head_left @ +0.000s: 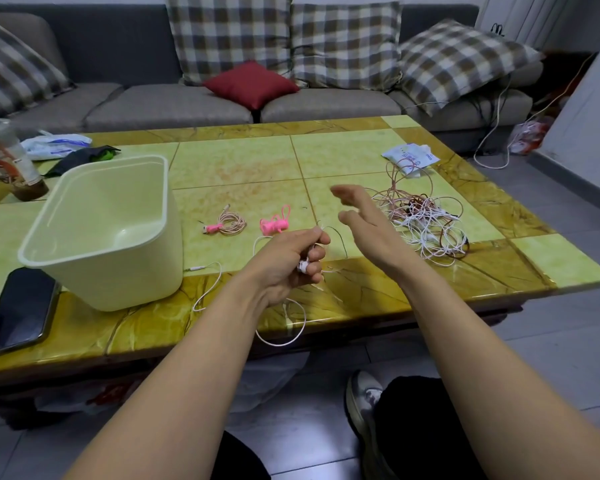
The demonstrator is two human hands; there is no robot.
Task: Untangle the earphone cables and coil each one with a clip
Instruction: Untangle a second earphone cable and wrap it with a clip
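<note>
One white earphone cable (198,268) is gripped in the curled fingers of the left hand (288,261), earbuds at the fist. Its plug is laid on the tabletop (239,161), pointing left toward the bin (108,230); one loop is hung over the near edge. The right hand (364,220) is held open, fingers extended, nothing held, just beside the one tangle (426,220). Two coiled cables are counted mid-tabletop: rose-gold coil (231,224), long axis left-right, connector leftward; pink coil (273,225).
</note>
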